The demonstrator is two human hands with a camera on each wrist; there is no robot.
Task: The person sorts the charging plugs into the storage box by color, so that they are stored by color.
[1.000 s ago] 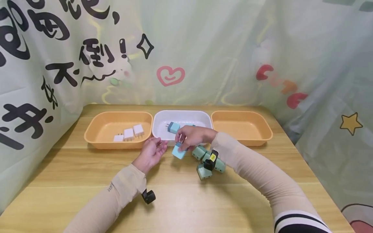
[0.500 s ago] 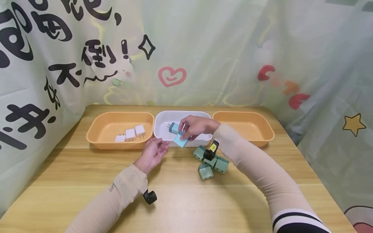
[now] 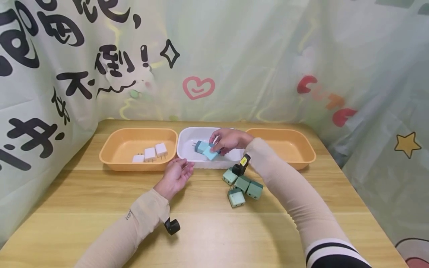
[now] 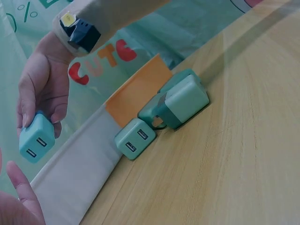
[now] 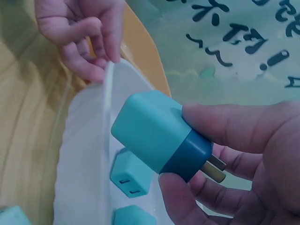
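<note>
Since half a second ago, my right hand (image 3: 231, 139) has moved from the white tray's front edge to over its inside, carrying a light-blue two-port USB charger (image 5: 152, 126); my left has not shifted. Nearest: four green USB chargers (image 3: 236, 198), clustered on the wooden table (image 3: 214, 238). Next, left hand (image 3: 174, 176), apart from the right, fingers at the white tray (image 3: 207, 165), front left corner; gripping or only touching the rim, I cannot tell. Then right thumb and fingertips pinch the blue charger by its dark base (image 5: 190, 152), prongs (image 5: 213, 172) toward my palm, above two more blue chargers (image 5: 132, 173) in that tray. Judged handling: light, stiff, smooth, slightly slippery; prongs the only delicate part. Best hold: opposite flat sides near the base, off the metal. Alongside, left: three white plug chargers (image 3: 149, 154) in an orange tray (image 3: 117, 143). Farthest: printed curtain (image 3: 254, 56).
</note>
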